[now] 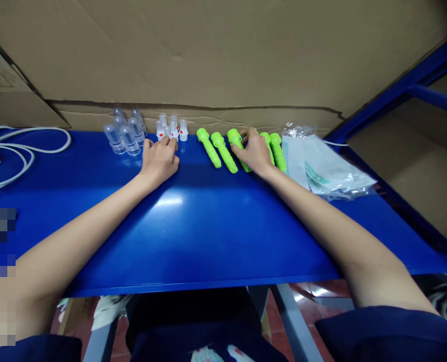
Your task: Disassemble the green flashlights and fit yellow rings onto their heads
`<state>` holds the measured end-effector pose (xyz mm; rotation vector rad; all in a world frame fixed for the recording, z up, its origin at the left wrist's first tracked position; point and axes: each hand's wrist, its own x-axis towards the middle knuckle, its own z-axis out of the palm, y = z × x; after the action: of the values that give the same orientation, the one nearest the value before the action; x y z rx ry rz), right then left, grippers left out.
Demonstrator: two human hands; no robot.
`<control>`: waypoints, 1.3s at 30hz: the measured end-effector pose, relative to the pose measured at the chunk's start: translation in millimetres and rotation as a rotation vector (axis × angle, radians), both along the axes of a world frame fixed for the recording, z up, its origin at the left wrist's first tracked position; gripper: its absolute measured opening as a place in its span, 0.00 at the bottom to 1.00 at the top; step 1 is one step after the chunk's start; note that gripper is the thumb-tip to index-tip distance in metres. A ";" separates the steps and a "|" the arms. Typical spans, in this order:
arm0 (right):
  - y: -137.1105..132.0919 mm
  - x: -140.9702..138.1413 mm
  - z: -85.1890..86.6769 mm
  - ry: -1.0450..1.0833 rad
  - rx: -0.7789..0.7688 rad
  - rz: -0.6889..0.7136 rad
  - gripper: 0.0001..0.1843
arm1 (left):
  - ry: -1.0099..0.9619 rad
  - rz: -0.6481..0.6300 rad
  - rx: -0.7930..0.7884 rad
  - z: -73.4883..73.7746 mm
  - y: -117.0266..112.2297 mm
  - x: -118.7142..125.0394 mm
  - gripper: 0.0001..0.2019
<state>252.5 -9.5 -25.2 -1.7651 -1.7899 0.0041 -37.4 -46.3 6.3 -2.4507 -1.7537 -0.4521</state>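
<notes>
My left hand (158, 160) is low over the blue table, fingers bent and partly apart. Its fingertips are at the front of a cluster of small clear bulb-shaped pieces with white bases (183, 131), some marked red. Whether they touch one is hard to see. Left of that hand, several larger clear plastic domes (130, 141) stand grouped. My right hand (254, 152) has its thumb and fingers around the upper part of a bright green flashlight-shaped body (234, 136). Similar green bodies (224, 152) lie in a row on both sides, partly hidden by the hand.
Clear plastic bags with white and green sheets (323, 166) lie to the right of the green row. A white cable (31, 148) loops at the far left. Cardboard (208, 55) walls the back of the blue table (208, 236); a blue metal frame (415, 95) rises at right.
</notes>
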 end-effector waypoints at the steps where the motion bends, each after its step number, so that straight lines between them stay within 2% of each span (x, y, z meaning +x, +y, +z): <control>1: 0.0 0.5 -1.1 -0.019 0.000 -0.014 0.17 | 0.001 0.006 -0.008 1.1 0.3 -0.1 0.18; 5: -2.1 2.0 -3.9 -0.097 0.070 -0.014 0.15 | -0.027 0.013 -0.050 3.1 4.2 -2.9 0.20; 9: -10.4 -6.7 0.7 -0.191 0.211 0.066 0.17 | -0.145 -0.126 0.042 -6.9 12.9 -6.0 0.16; 12: -17.3 -20.6 4.4 -0.220 0.154 0.113 0.17 | -0.291 -0.319 0.120 -19.1 20.6 -6.1 0.12; 15: -21.4 -31.7 5.5 -0.256 0.027 0.112 0.17 | -0.400 -0.433 0.089 -27.7 26.2 -5.7 0.10; 20: -21.7 -32.6 5.8 -0.217 -0.096 0.107 0.15 | -0.434 -0.367 0.029 -25.6 26.6 -6.6 0.08; 25: -17.5 -28.5 1.9 -0.104 -0.071 0.142 0.12 | -0.269 -0.250 0.005 -15.2 17.8 -7.0 0.13; 28: -14.9 -28.1 -0.8 -0.044 -0.025 0.125 0.11 | -0.125 -0.255 -0.012 -13.5 13.7 -7.2 0.10; 31: -14.9 -27.9 -1.0 0.039 0.084 0.121 0.10 | -0.097 -0.265 -0.018 -14.5 12.9 -6.5 0.07; 35: -20.6 -29.8 -0.1 0.151 0.178 0.230 0.14 | -0.276 -0.238 -0.009 -15.4 14.7 -3.8 0.07; 37: -24.6 -31.9 -1.3 0.119 0.203 0.303 0.17 | -0.456 -0.210 -0.027 -15.7 17.5 -3.1 0.09; 39: -28.2 -34.0 -3.8 0.024 0.233 0.359 0.19 | -0.635 -0.185 -0.046 -17.0 22.3 -3.7 0.15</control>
<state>218.5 -37.7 -29.0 -1.2628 -1.9781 -0.0350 -41.1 -23.9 -10.7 -2.7023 -1.7223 -1.3465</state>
